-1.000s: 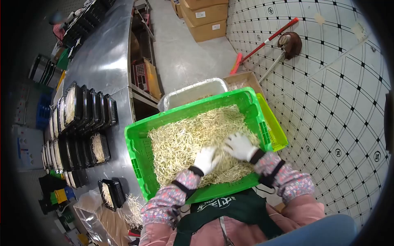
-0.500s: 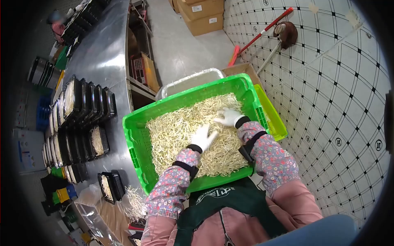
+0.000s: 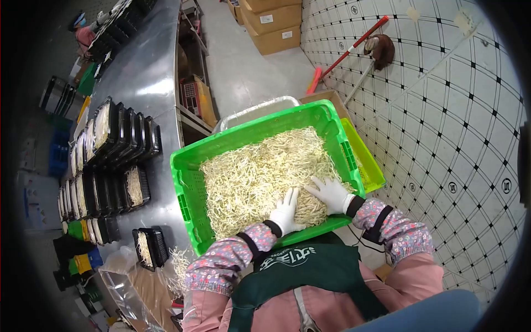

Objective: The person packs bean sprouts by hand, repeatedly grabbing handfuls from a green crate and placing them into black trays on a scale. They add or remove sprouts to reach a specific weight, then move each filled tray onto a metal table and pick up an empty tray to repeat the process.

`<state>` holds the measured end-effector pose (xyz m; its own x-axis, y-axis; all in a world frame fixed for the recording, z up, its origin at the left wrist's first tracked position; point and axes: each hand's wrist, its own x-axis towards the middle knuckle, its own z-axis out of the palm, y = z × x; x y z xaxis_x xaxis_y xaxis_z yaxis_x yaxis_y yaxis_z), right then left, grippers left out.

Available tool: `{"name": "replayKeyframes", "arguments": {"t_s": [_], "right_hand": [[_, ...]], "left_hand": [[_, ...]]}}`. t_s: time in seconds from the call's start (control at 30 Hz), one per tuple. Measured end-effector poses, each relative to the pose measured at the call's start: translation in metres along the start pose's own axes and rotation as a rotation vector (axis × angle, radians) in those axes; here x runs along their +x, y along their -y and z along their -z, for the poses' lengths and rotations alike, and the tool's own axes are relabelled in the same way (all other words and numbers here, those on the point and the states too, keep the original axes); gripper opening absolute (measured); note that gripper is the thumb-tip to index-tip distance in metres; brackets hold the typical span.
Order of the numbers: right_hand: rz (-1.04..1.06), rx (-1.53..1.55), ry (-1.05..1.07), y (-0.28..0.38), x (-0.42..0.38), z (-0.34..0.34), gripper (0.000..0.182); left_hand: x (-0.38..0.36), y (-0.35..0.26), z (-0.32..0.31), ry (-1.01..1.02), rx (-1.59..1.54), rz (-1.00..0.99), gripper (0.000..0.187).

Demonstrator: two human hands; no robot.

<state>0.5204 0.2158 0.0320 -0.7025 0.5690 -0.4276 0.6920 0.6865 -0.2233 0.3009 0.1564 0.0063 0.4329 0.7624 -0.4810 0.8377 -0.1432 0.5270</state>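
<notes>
Pale bean sprouts (image 3: 249,174) fill a green plastic crate (image 3: 193,221) in front of me. My left hand (image 3: 285,212), in a white glove, rests on the sprouts by the near rim, its fingers stretched out. To its right, my right hand (image 3: 333,196), also gloved in white, lies on the sprouts near the crate's right corner. Its fingers are spread and point toward the left hand. Neither hand grips anything that I can see; some fingertips press into the sprouts.
Stacked black trays of sprouts (image 3: 102,133) stand on the steel table (image 3: 149,72) at left, with a single black tray (image 3: 149,248) nearer. A yellow-green crate (image 3: 368,160) sits behind at right. Cardboard boxes (image 3: 271,25) and a red-handled tool (image 3: 354,47) are beyond. A co-worker (image 3: 83,36) stands far left.
Both hands have drawn back from the middle of the sprouts toward the near side of the crate. The right hand has also shifted rightward. The crate appears slightly shifted in view.
</notes>
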Motion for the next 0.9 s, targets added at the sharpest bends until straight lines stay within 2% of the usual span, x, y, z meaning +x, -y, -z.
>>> {"name": "replayKeyframes", "arguments": {"t_s": [0.03,0.07,0.1,0.13,0.17,0.23,0.27,0.3,0.4,0.43,0.47,0.53,0.6,0.63,0.67,0.73,0.77,0.83,0.87,0.9], "right_hand": [[-0.003,0.018,-0.100,-0.005,0.005,-0.010,0.084],[0.007,0.016,-0.106,-0.012,0.010,-0.020,0.084],[-0.034,0.106,-0.063,-0.016,0.015,-0.020,0.080],[-0.074,0.196,-0.020,-0.021,0.020,-0.020,0.075],[-0.102,0.222,-0.062,-0.024,0.023,-0.020,0.064],[-0.128,0.269,-0.126,-0.027,0.027,-0.010,0.060],[-0.159,0.320,-0.183,-0.030,0.028,-0.005,0.056],[-0.186,0.372,-0.267,-0.035,0.030,0.001,0.052],[-0.262,0.476,-0.210,-0.047,0.042,0.046,0.057],[-0.258,0.464,-0.228,-0.050,0.054,0.044,0.068],[-0.249,0.463,-0.228,-0.046,0.066,0.038,0.068],[-0.125,0.423,-0.407,-0.027,0.098,0.023,0.077],[-0.037,0.349,-0.326,0.004,0.118,0.008,0.086],[-0.027,0.173,-0.060,0.012,0.126,0.005,0.101],[-0.024,0.173,-0.057,0.015,0.126,0.002,0.101],[0.007,0.086,0.100,0.018,0.125,-0.002,0.116],[0.008,0.138,0.162,0.010,0.126,0.001,0.129],[-0.028,0.145,0.130,-0.002,0.119,0.006,0.131],[-0.068,0.156,0.090,-0.007,0.115,0.010,0.133],[-0.108,0.149,0.149,-0.005,0.109,0.023,0.139]], "left_hand": [[0.007,-0.001,0.001,0.033,0.026,0.004,0.126],[0.012,-0.001,0.001,0.069,0.052,0.011,0.125],[0.014,0.000,0.003,0.050,0.045,0.039,0.100],[0.014,0.006,0.001,0.042,0.049,0.046,0.100],[0.016,0.016,-0.001,0.016,0.018,0.057,0.084],[0.009,0.032,0.004,-0.110,-0.008,0.003,0.049],[-0.002,0.039,0.012,-0.151,0.059,-0.059,0.042],[-0.012,0.045,0.021,-0.175,0.128,-0.051,0.044],[-0.035,0.062,0.036,-0.253,0.282,-0.044,0.059],[-0.038,0.058,0.039,-0.223,0.276,-0.042,0.064],[-0.038,0.053,0.040,-0.192,0.268,-0.040,0.069],[-0.038,0.038,0.032,-0.234,0.302,-0.103,0.074],[-0.043,0.035,0.026,-0.268,0.329,-0.164,0.080],[-0.047,0.038,0.026,-0.241,0.233,-0.174,0.080],[-0.050,0.042,0.027,-0.213,0.139,-0.187,0.080],[-0.052,0.060,0.043,0.010,-0.127,0.011,0.078],[-0.052,0.068,0.047,-0.152,-0.202,-0.005,0.078],[-0.039,0.085,0.048,-0.408,-0.288,-0.055,0.079],[-0.025,0.094,0.049,-0.431,-0.282,-0.074,0.094],[-0.011,0.095,0.054,-0.425,-0.200,-0.078,0.105]]}}
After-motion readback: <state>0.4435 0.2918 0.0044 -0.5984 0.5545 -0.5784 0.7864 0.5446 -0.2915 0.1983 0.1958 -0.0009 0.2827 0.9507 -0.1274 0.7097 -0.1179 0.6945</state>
